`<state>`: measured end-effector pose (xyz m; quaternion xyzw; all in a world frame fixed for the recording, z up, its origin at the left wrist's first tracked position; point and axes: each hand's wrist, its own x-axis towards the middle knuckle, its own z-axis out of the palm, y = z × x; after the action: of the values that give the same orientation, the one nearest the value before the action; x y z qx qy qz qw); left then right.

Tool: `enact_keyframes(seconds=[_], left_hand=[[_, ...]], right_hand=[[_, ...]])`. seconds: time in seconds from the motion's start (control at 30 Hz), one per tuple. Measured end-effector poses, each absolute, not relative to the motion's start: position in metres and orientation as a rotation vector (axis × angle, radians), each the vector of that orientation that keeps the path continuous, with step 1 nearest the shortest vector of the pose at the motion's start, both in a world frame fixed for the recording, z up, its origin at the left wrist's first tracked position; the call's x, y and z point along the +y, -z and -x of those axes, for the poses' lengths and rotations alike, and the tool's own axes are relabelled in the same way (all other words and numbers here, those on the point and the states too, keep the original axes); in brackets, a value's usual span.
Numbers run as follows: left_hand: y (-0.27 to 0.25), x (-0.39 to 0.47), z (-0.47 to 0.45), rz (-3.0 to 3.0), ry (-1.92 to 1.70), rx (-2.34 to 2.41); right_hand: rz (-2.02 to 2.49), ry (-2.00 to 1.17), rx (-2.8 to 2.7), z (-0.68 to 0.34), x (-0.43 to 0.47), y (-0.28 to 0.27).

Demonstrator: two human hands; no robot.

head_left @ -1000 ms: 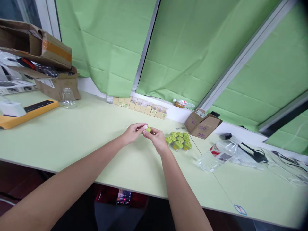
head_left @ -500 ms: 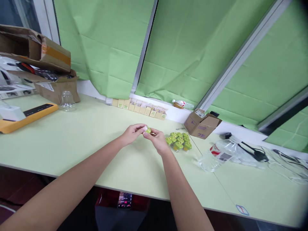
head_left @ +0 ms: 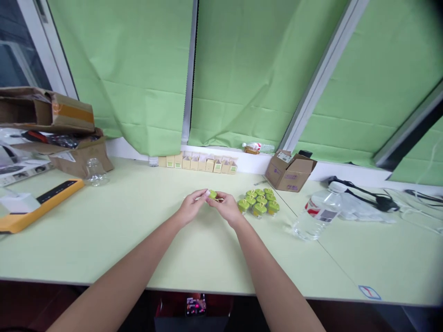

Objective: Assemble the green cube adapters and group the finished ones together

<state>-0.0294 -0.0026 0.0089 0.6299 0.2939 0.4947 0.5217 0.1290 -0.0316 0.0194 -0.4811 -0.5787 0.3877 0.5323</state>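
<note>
Between my two hands, above the pale table (head_left: 138,240), is a small green-capped bottle (head_left: 212,194). My left hand (head_left: 191,207) is closed with thumb and fingers on its left side, where a bit of white shows. My right hand (head_left: 227,207) pinches the right side, and a thin pale cord or loop shows by its fingers. The fingers cover most of the lower body. To the right of my right hand, several similar bottles (head_left: 260,197) stand in a cluster, with green caps, small loops and clear bodies.
Several small open cartons (head_left: 200,163) line the back edge. To the right are a brown cardboard box (head_left: 290,173), a large water bottle (head_left: 318,212) and cables (head_left: 384,201). At left lie an orange power strip (head_left: 44,203), a clear jar (head_left: 96,173) and stacked boxes (head_left: 74,113).
The view has levelled and shifted, so the table sits differently in the picture. Both hands stay on the green-capped bottle, whose green cap now shows more between the fingers.
</note>
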Motion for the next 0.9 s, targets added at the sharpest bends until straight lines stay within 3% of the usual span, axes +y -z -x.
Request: enact_keyframes(seconds=[0.13,0.53,0.73,0.83,0.9], left_hand=[[-0.005,-0.006,0.026,-1.628,-1.243,0.708],[0.0,-0.01,0.016,-1.436,-1.037,0.74],[-0.002,-0.002,0.023,-1.621,-1.201,0.649],[-0.002,0.017,0.044,-1.819,-1.503,0.959],[0.003,0.031,0.06,-1.88,-1.519,1.231]], right_hand=[[1.278,-0.655,-1.405,-0.136,-0.022,-0.011],[1.418,-0.319,-1.519,-0.131,-0.023,-0.003],[1.435,-0.419,-1.382,-0.142,-0.016,0.002],[1.397,-0.558,-1.3,-0.141,-0.012,0.007],[1.365,-0.673,-1.253,-0.14,-0.011,0.009]])
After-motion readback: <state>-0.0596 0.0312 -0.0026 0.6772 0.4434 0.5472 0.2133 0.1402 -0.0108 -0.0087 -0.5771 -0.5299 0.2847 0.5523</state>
